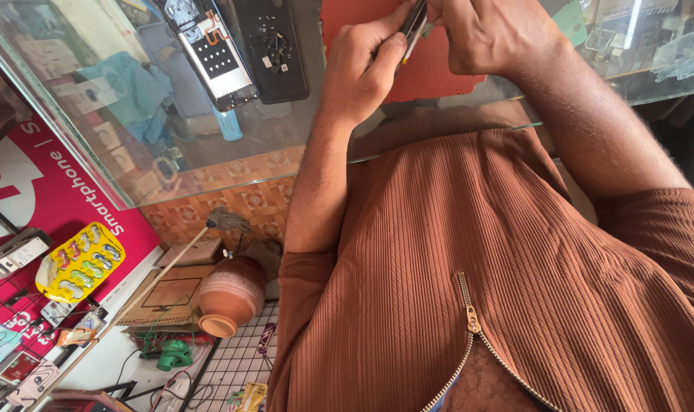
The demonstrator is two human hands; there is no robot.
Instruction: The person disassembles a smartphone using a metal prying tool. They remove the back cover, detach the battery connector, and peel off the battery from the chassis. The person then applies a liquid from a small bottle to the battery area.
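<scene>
My left hand [360, 69] and my right hand [490, 34] meet at the top of the view above a red mat [431, 72] on a glass counter [133, 164]. Both pinch a thin dark tool with a light tip [413, 27] between their fingers; its upper end is cut off by the frame edge. To the left on the glass lie an opened phone body [213, 53] with its circuit parts showing and a black back cover [272, 49].
My brown ribbed zip shirt [469, 275] fills the lower right. Below the counter stand a clay pot [229, 294], a stick brush [171, 263], a yellow blister pack [80, 261], a wire rack and small packaged accessories on a pink panel.
</scene>
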